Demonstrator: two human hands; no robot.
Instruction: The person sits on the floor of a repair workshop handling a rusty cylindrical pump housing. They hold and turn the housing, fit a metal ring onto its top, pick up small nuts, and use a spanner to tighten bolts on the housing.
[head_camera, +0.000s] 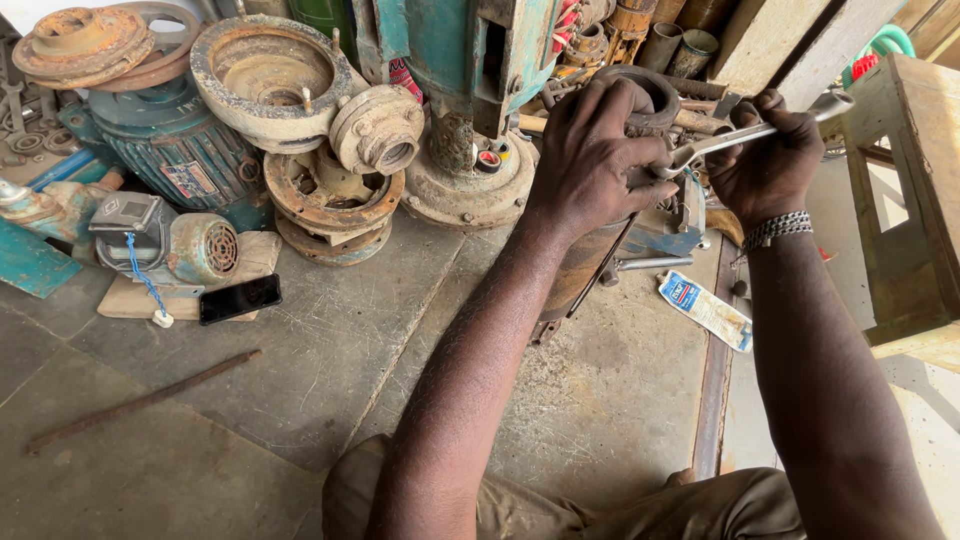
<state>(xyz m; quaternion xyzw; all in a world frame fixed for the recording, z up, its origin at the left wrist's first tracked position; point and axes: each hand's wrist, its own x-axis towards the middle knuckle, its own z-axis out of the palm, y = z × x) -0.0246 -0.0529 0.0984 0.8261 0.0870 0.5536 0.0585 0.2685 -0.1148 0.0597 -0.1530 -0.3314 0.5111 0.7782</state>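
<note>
Left hand (590, 150) fingers clenched over rusty cylindrical pump body (585, 265), right hand (765, 160) grasping shiny steel wrench (745, 135)

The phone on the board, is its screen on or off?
Off. The phone lies flat on the wooden board, its screen plain black.

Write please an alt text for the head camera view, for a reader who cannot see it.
Seen from above, the left hand grips the top of a rusty cylindrical motor housing while the right hand holds a metal wrench against it. Rusty pump parts, a black phone and a flattened tube lie on the concrete floor.
</note>
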